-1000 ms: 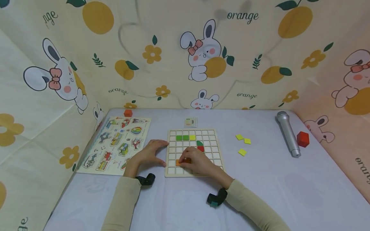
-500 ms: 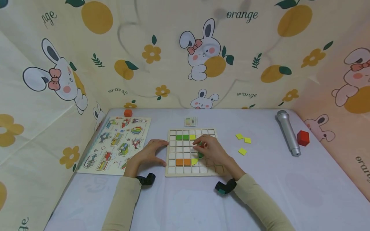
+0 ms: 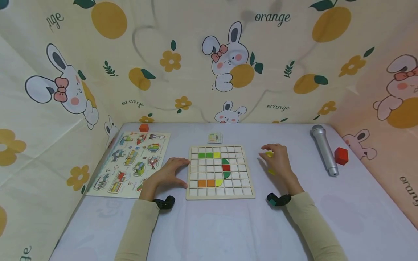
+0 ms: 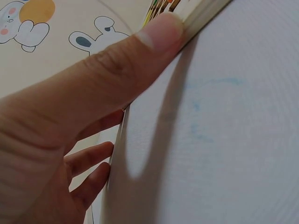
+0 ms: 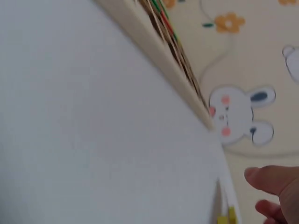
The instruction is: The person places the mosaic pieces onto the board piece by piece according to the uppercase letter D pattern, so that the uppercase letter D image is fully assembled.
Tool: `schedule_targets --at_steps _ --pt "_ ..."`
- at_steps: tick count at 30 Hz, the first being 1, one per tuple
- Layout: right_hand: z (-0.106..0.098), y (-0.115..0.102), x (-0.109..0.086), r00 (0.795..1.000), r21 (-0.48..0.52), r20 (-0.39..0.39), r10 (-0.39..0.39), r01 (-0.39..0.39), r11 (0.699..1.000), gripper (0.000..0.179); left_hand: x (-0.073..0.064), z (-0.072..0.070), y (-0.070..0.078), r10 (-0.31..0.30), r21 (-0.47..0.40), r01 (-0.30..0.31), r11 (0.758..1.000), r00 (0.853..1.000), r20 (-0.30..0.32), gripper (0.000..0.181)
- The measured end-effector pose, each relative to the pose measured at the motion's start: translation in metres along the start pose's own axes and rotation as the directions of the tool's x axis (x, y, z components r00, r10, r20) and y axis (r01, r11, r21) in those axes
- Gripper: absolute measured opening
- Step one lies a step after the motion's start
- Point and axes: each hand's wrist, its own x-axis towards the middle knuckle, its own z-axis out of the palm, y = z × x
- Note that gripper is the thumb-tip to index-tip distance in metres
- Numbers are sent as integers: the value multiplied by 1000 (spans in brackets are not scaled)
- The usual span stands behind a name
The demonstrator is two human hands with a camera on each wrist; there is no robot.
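A wooden grid board [image 3: 220,198] lies mid-table. Its upper row holds two green tiles [image 3: 205,155] beside a yellow square tile [image 3: 217,154]. Further right a red tile [image 3: 226,168] sits between two rounded dark green tiles [image 3: 226,175]. Lower down, two orange tiles [image 3: 206,183] adjoin a rounded yellow tile [image 3: 219,182]. My left hand [image 3: 166,174] rests at the board's left edge, thumb and fingers spread along it. To the right of the board, my right hand [image 3: 279,161] hovers over loose yellow tiles [image 3: 269,153], partly hiding them; its thumb [image 5: 266,178] and finger are apart.
A small pattern card [image 3: 215,137] lies behind the board. On the left is a picture puzzle sheet [image 3: 107,165], with a red block [image 3: 144,128] behind it. A silver microphone [image 3: 324,150] and another red block [image 3: 341,156] lie at the right. Patterned cloth surrounds the table.
My right hand has gone from the lower orange tiles, past the red and green ones, out right to the loose yellow tiles. The left hand stays at the board's edge.
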Motion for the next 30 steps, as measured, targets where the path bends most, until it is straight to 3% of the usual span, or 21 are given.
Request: schedule_targets --at_steps 3,8,16,23,30 --pt "-4 11 -1 997 -56 -19 69 -70 996 32 0 0 -2 -3 -2 3 1000 1000 0 91" --pt "-11 16 -2 984 -94 38 177 -173 981 41 1 1 -4 0 -3 0 1000 1000 0 90" --pt "-11 21 -2 969 -113 69 239 -230 967 39 0 1 -2 -14 -8 14 1000 1000 2 90" --pt "-9 19 -1 982 -85 43 186 -182 980 34 -1 0 -1 5 -6 -5 1000 1000 -5 90" --pt "1 -7 1 998 68 35 47 -50 996 31 -1 0 0 4 -8 -4 1000 1000 -5 90"
